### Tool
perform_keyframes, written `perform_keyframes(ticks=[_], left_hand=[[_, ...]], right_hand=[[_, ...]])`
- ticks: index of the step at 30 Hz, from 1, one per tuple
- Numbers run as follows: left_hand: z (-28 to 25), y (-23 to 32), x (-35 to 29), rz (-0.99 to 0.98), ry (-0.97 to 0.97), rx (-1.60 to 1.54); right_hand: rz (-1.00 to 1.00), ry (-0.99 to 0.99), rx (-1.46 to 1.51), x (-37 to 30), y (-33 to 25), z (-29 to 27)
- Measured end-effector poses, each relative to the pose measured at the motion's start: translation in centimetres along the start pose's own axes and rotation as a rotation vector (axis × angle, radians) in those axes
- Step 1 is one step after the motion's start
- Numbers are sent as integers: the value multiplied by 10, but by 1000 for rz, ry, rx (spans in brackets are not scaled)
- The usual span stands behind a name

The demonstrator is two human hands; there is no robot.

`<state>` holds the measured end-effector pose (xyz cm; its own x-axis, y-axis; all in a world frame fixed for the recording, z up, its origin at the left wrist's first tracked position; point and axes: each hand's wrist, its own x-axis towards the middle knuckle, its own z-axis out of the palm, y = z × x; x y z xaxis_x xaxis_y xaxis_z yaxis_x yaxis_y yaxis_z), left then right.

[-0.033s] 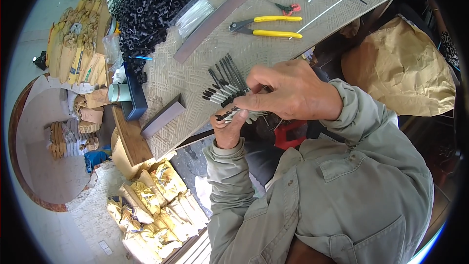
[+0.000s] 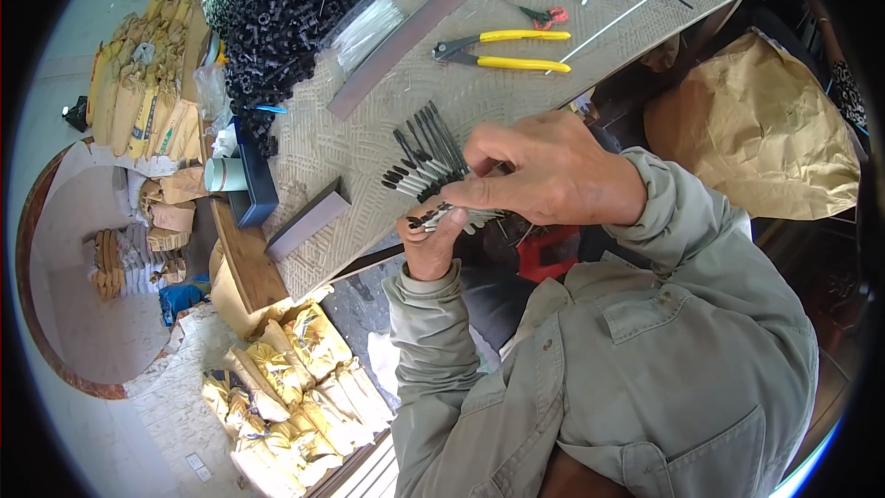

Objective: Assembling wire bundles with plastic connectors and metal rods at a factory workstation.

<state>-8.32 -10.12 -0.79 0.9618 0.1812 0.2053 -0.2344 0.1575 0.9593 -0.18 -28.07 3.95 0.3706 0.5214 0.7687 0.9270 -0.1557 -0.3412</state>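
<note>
Head | left fingers (image 2: pixel 448 233) clasp rods (image 2: pixel 427 171) | right fingers (image 2: pixel 475 192), parted, touch them

Through my feed I see a loose grey-green shirt (image 2: pixel 608 397) with long, creased sleeves (image 2: pixel 424 337), bunched at the ends. I make out stitched seams (image 2: pixel 556 383) and a flapped chest pocket (image 2: pixel 645 316). Both hands (image 2: pixel 562 175) are bare.
</note>
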Motion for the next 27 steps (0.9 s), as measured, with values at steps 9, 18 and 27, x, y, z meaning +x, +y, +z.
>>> perform_keyframes(ticks=[9,18,27], left_hand=[[-2,-1,-2,18,-20,-8],[-6,-4,0,59,-62,31],[-8,-4,0,25,-65,89]], right_hand=[[-41,1,-46,2,-7,-1],[4,-16,53,1,-4,3],[-93,-51,9,3,-3,4]])
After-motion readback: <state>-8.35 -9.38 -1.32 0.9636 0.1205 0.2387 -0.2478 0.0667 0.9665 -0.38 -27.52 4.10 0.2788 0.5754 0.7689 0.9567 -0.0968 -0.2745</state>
